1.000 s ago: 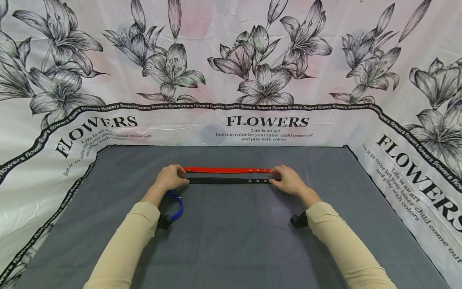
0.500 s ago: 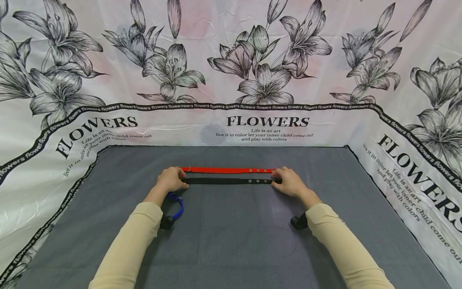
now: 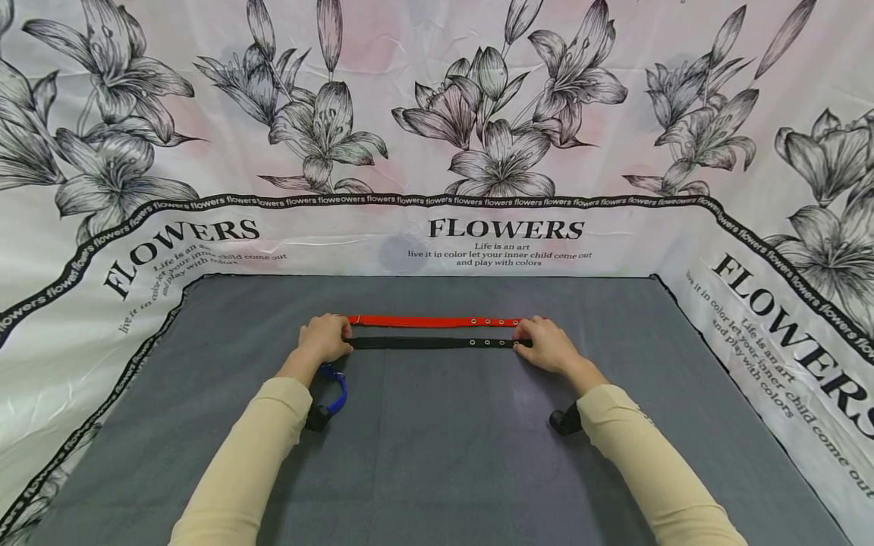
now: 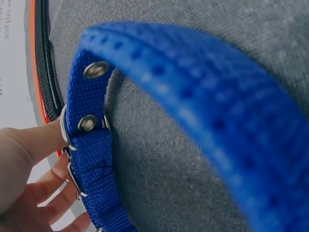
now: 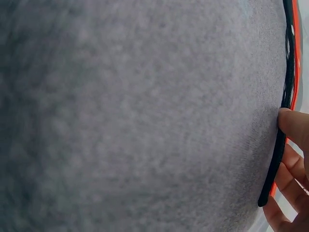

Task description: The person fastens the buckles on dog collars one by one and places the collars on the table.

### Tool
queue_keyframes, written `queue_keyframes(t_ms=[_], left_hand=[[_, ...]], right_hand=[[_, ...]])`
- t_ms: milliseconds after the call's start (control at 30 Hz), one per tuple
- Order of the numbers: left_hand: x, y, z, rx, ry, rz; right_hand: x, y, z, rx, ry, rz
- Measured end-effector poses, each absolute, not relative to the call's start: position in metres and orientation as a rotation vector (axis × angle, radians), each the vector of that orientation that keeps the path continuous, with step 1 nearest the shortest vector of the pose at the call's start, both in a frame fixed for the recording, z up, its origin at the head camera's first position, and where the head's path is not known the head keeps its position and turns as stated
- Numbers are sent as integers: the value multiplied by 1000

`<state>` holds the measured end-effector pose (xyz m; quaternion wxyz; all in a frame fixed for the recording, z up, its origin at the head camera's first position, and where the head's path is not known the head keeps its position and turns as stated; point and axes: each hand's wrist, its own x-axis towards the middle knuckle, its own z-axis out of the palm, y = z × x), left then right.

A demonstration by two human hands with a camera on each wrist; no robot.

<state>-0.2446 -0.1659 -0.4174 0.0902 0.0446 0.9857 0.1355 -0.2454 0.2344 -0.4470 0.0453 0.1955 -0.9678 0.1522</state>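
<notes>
A black collar (image 3: pixel 410 343) with metal eyelets lies stretched out sideways on the grey cloth. Just behind it, a red collar (image 3: pixel 410 321) with eyelets and a buckle runs parallel. My left hand (image 3: pixel 324 339) grips the black collar's left end, covering it, with fingers reaching to the red one. At the other end my right hand (image 3: pixel 546 343) pinches the black collar; its thumb (image 5: pixel 292 126) is on the near edge, and the fingers are on the far side by the red collar. A blue woven collar (image 4: pixel 94 159), curved into a loop, stands near my left wrist.
The grey cloth (image 3: pixel 437 455) covers the table. Behind it rises a white flower-printed backdrop (image 3: pixel 505 250), which also borders both sides. Dark wrist cameras (image 3: pixel 565 418) hang under both sleeves.
My right hand has shifted slightly right and more of the collars' eyelet ends shows. My left thumb has drawn in toward the fingers, and the left forearm has swung a little right.
</notes>
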Motion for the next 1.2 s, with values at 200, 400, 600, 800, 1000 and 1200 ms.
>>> queue_keyframes(t_ms=[200, 400, 600, 800, 1000, 1200], left_hand=[[-246, -168, -416, 141, 2909, 396], [-243, -173, -410, 174, 2896, 449], [-241, -180, -410, 259, 2943, 474], [-239, -184, -407, 310, 3008, 534], [-235, -187, -404, 380, 3055, 604], [-231, -191, -405, 500, 3087, 624]], right_hand=[[-247, 234, -446, 623, -2953, 444], [-248, 234, -441, 617, -2954, 464], [-248, 235, -431, 647, -2926, 501], [-250, 234, -425, 672, -2916, 512], [-250, 232, -422, 673, -2869, 568], [-249, 234, -420, 645, -2860, 599]])
